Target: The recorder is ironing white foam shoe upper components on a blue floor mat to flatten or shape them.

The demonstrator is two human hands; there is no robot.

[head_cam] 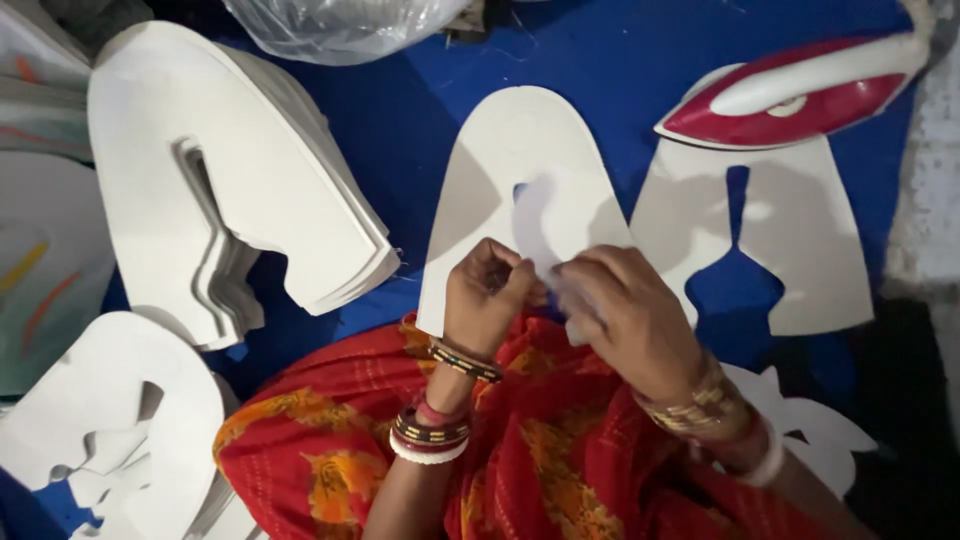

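Grip: left hand (487, 296) and right hand (622, 312) both pinch the lower edge of one white arch-shaped cutout (520, 180), lifting it off the blue cloth (600, 60) mid-surface for handling. Cutout stack (230, 180) toward left edge; red-and-white iron (800, 95) parked at upper right corner.

**White cut-outs and an iron on blue cloth**

A thick stack of white cut pieces (240, 170) sits at the left on the blue cloth (620, 60), with another stack (100, 420) below it. A red and white iron (800, 95) rests on a single white piece (790, 240) at the right. A clear plastic bag (340, 25) lies at the top. Red and orange patterned fabric (540, 450) drapes across the bottom.
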